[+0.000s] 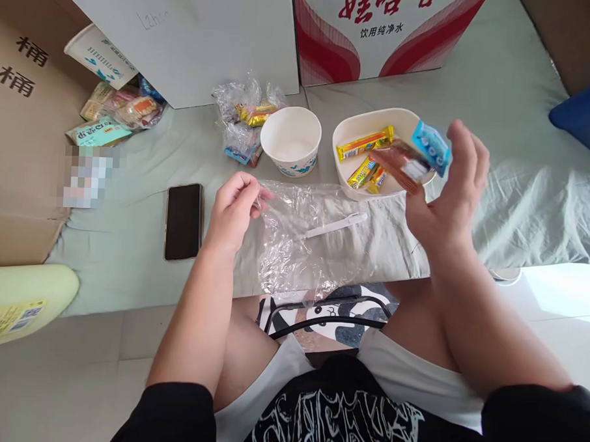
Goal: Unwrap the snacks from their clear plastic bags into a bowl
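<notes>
Two bare hands work over a pale green cloth [128, 240]. Left of centre, the left hand [237, 202] has thumb and fingers pinched together on the edge of a clear plastic bag [293, 260], which lies crumpled across the middle of the frame. Right of centre, the right hand [450, 195] has a wide grip, thumb and fingers spread around a brown packet with a blue end [405, 164]. The packet is over a white bowl [395, 116] holding yellow-wrapped sticks [364, 144]. A white strip [336, 225] overlaps the bag's right part. A paper tub [292, 162] stands at upper centre; a dark phone [184, 221] lies at centre left.
</notes>
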Demonstrator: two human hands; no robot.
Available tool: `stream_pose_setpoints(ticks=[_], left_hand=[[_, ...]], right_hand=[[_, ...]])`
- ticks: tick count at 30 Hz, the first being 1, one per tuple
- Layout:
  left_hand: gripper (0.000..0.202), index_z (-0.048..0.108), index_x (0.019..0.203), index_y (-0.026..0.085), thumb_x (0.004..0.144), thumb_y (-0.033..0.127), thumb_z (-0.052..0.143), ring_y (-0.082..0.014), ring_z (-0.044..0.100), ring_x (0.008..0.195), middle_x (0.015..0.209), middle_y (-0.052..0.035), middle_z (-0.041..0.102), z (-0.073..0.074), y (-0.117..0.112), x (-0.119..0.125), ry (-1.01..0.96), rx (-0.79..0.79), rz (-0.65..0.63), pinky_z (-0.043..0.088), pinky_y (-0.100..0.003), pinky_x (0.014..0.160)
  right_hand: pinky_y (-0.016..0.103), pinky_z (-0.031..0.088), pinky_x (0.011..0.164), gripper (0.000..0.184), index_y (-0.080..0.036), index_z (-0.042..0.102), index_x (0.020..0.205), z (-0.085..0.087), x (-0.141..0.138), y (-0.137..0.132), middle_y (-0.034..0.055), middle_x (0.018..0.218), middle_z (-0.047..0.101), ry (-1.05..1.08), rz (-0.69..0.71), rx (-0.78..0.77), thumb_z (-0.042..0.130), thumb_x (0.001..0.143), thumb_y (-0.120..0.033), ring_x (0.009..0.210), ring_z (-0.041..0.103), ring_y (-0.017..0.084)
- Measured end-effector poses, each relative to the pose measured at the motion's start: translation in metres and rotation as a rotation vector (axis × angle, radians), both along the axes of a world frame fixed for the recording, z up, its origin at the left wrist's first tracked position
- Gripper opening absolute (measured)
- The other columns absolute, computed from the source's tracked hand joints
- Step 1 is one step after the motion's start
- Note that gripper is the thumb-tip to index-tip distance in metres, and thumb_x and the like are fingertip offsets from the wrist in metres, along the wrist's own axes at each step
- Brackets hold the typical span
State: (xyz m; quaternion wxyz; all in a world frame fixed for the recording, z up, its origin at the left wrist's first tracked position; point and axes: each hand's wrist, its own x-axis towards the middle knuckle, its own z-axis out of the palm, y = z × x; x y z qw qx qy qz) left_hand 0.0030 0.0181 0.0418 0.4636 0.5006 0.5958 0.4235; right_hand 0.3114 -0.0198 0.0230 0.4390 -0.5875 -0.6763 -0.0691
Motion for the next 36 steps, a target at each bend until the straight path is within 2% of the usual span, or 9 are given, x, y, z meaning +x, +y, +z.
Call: stream_pose_setpoints(ticks=[3, 9, 12, 16, 20, 22, 26, 32, 36], left_hand=[[0.022, 0.047, 0.078, 0.024, 0.084, 0.038, 0.063, -0.0203, 0.071, 0.085, 0.093, -0.0061, 0.074, 0.008, -0.004, 0.004, -0.152, -0.030, -0.137, 0.056, -0.031, 0.064], [0.032, 0.039, 0.081, 0.025, 0.085, 0.049, 0.060, -0.0258, 0.076, 0.092, 0.097, -0.0053, 0.073, 0.014, -0.009, 0.016, -0.266, -0.160, -0.306, 0.063, -0.044, 0.077], [0.033, 0.040, 0.083, 0.025, 0.085, 0.051, 0.061, -0.0249, 0.075, 0.090, 0.097, -0.0056, 0.073, 0.010, -0.004, 0.015, -0.247, -0.161, -0.262, 0.063, -0.042, 0.076], [0.043, 0.051, 0.098, 0.025, 0.084, 0.065, 0.062, -0.0285, 0.074, 0.109, 0.116, -0.0106, 0.072, 0.006, -0.002, 0.003, -0.177, -0.068, -0.179, 0.064, -0.041, 0.079], [0.098, 0.050, 0.139, 0.033, 0.056, 0.061, 0.093, -0.0358, 0.064, 0.132, 0.147, -0.0159, 0.058, 0.005, -0.011, -0.006, 0.011, 0.008, -0.348, 0.064, -0.042, 0.085], [0.108, 0.049, 0.144, 0.034, 0.050, 0.043, 0.100, -0.0334, 0.070, 0.120, 0.143, -0.0161, 0.062, 0.004, -0.015, -0.005, 0.113, -0.037, -0.380, 0.063, -0.038, 0.078], [0.042, 0.066, 0.108, 0.023, 0.070, 0.029, 0.081, -0.0169, 0.071, 0.067, 0.090, -0.0054, 0.075, 0.004, -0.010, -0.005, 0.083, -0.081, -0.060, 0.050, -0.024, 0.051], [0.020, 0.060, 0.076, 0.022, 0.071, 0.034, 0.075, -0.0086, 0.053, 0.043, 0.063, 0.0021, 0.063, 0.015, 0.002, -0.019, -0.229, -0.019, 0.150, 0.026, -0.020, 0.036], [0.027, 0.059, 0.069, 0.021, 0.063, 0.033, 0.083, -0.0031, 0.031, 0.037, 0.050, 0.0083, 0.044, 0.017, 0.002, -0.025, -0.218, -0.163, 0.054, 0.017, -0.018, 0.036]], right_hand=[[0.070, 0.043, 0.114, 0.062, -0.031, 0.040, 0.157, -0.001, -0.001, -0.004, 0.0160, 0.147, 0.056, 0.063, 0.092, -0.131, 0.050, 0.096, -0.026, 0.141, 0.053, 0.043], [0.052, 0.054, 0.109, 0.076, -0.017, 0.045, 0.151, -0.005, -0.023, -0.013, 0.0221, 0.150, 0.057, 0.221, 0.672, -0.284, 0.071, 0.088, -0.050, 0.138, 0.058, 0.037], [0.042, 0.061, 0.089, 0.054, -0.017, 0.060, 0.137, -0.005, -0.029, -0.013, 0.0141, 0.122, 0.076, 0.168, 0.619, -0.427, 0.071, 0.087, -0.036, 0.105, 0.074, 0.027], [0.031, 0.055, 0.063, 0.019, -0.020, 0.073, 0.104, -0.001, -0.032, -0.011, 0.0010, 0.077, 0.074, 0.281, 0.409, -0.549, 0.063, 0.089, -0.026, 0.057, 0.063, 0.013], [0.026, 0.044, 0.046, 0.013, -0.020, 0.067, 0.097, 0.002, -0.034, -0.007, -0.0019, 0.070, 0.067, 0.586, 0.245, -0.569, 0.066, 0.085, -0.026, 0.047, 0.055, 0.010], [0.024, 0.042, 0.043, 0.013, -0.021, 0.064, 0.099, 0.001, -0.032, -0.003, -0.0024, 0.070, 0.065, 0.710, 0.244, -0.584, 0.066, 0.087, -0.026, 0.047, 0.055, 0.009], [0.025, 0.043, 0.043, 0.025, -0.025, 0.057, 0.113, -0.007, -0.024, 0.001, -0.0005, 0.082, 0.067, 0.793, 0.320, -0.557, 0.064, 0.093, -0.038, 0.050, 0.055, 0.009], [0.035, 0.060, 0.072, 0.084, -0.030, 0.039, 0.150, -0.019, -0.020, -0.001, 0.0117, 0.131, 0.065, 0.572, 0.659, -0.489, 0.077, 0.082, -0.060, 0.087, 0.070, 0.018], [0.030, 0.055, 0.063, 0.050, -0.024, 0.061, 0.125, -0.015, -0.028, -0.003, 0.0036, 0.098, 0.072, 0.600, 0.555, -0.544, 0.077, 0.085, -0.049, 0.067, 0.062, 0.013]])
